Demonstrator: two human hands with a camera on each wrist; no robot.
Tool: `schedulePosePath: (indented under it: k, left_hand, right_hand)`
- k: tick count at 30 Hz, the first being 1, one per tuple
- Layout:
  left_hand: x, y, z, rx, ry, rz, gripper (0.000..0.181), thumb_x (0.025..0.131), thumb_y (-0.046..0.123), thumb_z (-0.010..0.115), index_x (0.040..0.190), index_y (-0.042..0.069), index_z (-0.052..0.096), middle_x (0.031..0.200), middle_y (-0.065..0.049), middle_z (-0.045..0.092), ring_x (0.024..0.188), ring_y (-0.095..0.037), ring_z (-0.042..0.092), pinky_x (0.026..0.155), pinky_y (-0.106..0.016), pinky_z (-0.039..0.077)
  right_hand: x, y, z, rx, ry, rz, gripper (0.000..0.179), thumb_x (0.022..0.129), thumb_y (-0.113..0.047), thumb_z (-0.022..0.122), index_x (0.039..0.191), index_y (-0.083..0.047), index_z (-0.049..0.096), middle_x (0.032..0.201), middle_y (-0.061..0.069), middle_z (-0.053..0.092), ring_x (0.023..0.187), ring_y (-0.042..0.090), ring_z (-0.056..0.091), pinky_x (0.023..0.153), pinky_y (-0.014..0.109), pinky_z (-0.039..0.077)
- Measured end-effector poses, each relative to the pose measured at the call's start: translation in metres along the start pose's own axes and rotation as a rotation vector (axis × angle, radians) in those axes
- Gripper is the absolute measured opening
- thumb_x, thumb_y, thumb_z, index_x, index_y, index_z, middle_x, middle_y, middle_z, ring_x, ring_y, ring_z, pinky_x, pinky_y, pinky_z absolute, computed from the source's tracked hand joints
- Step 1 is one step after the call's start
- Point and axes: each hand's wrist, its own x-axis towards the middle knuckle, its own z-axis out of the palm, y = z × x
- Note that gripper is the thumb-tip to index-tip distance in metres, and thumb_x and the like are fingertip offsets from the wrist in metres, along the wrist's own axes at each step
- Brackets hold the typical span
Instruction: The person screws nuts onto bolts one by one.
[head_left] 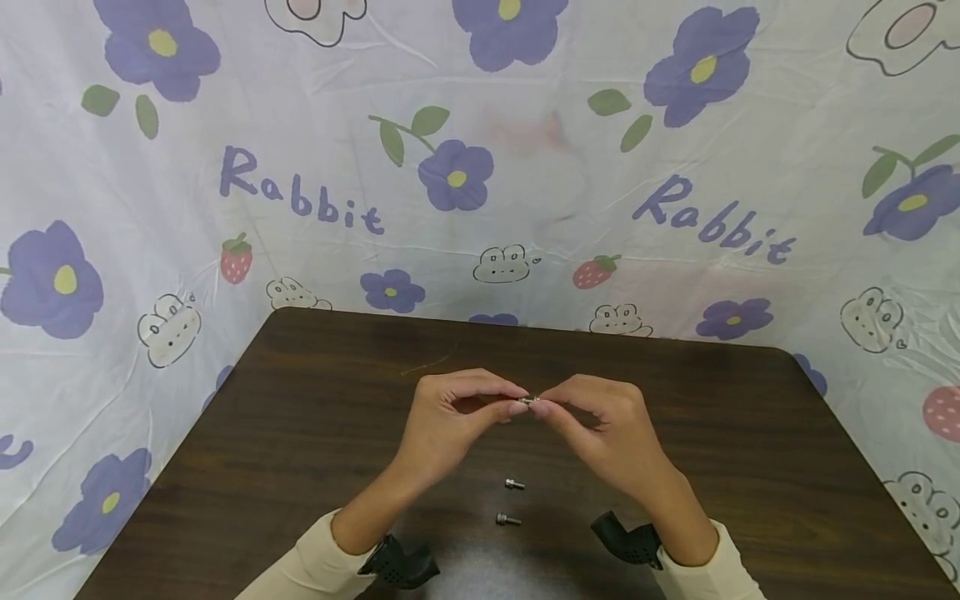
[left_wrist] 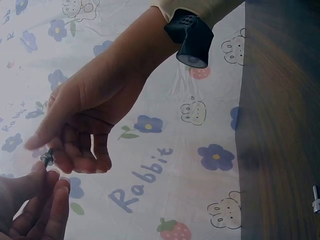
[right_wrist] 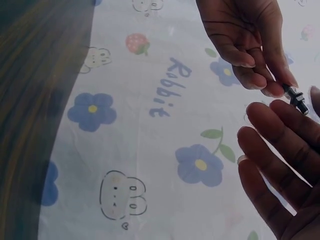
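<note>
In the head view, both hands meet above the middle of the table around a small metal bolt (head_left: 527, 401). My left hand (head_left: 450, 417) pinches one end of it between thumb and fingertips. The right hand (head_left: 611, 421) has its thumb and index fingertip on either side of the other end. A ring-like metal part, perhaps a nut, sits around the bolt (right_wrist: 296, 99) in the right wrist view. In the left wrist view, a gap shows between the right thumb and the bolt (left_wrist: 47, 157). The other right fingers extend loosely.
Two more small bolts, a farther one (head_left: 514, 484) and a nearer one (head_left: 507, 519), lie on the dark wooden table (head_left: 300, 467) below the hands. A patterned cloth (head_left: 525, 183) hangs behind and beside the table. Each wrist wears a black camera mount (head_left: 628, 540).
</note>
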Motion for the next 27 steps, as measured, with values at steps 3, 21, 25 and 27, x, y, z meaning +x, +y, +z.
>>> schedulePosePath:
  k: [3, 21, 25, 27]
  left_hand:
    - [-0.0002, -0.0002, -0.0004, 0.009, 0.010, -0.006, 0.010, 0.087, 0.003, 0.079, 0.097, 0.002, 0.079, 0.091, -0.005, 0.076, 0.076, -0.020, 0.071, 0.067, -0.036, 0.062]
    - [0.0007, -0.0019, -0.0012, 0.007, 0.013, -0.003, 0.011, 0.086, 0.002, 0.080, 0.097, 0.003, 0.080, 0.092, -0.005, 0.076, 0.079, -0.020, 0.071, 0.067, -0.034, 0.062]
    - [0.0006, -0.0022, -0.0013, 0.006, 0.010, 0.000, 0.012, 0.086, 0.002, 0.080, 0.097, 0.003, 0.080, 0.093, -0.005, 0.076, 0.080, -0.020, 0.071, 0.067, -0.034, 0.062]
    - [0.0004, -0.0024, -0.0012, 0.005, 0.009, 0.003, 0.012, 0.086, 0.001, 0.080, 0.097, 0.003, 0.080, 0.093, -0.005, 0.076, 0.080, -0.020, 0.071, 0.067, -0.034, 0.062]
  right_hand:
    - [0.0004, -0.0009, -0.0008, -0.007, 0.011, 0.001, 0.030, 0.098, -0.034, 0.069, 0.100, -0.005, 0.077, 0.089, 0.003, 0.076, 0.077, 0.017, 0.073, 0.073, 0.023, 0.059]
    - [0.0033, 0.0027, 0.0008, -0.002, 0.060, -0.118, 0.026, 0.097, -0.029, 0.072, 0.101, -0.004, 0.078, 0.092, 0.005, 0.076, 0.080, 0.018, 0.074, 0.077, 0.022, 0.058]
    - [0.0034, 0.0025, 0.0007, 0.000, 0.053, -0.112, 0.026, 0.097, -0.030, 0.070, 0.100, -0.005, 0.078, 0.091, 0.004, 0.076, 0.079, 0.017, 0.073, 0.074, 0.025, 0.059]
    - [0.0027, 0.0025, 0.0007, 0.001, 0.048, -0.103, 0.027, 0.098, -0.030, 0.070, 0.099, -0.005, 0.078, 0.090, 0.004, 0.076, 0.078, 0.017, 0.073, 0.073, 0.025, 0.059]
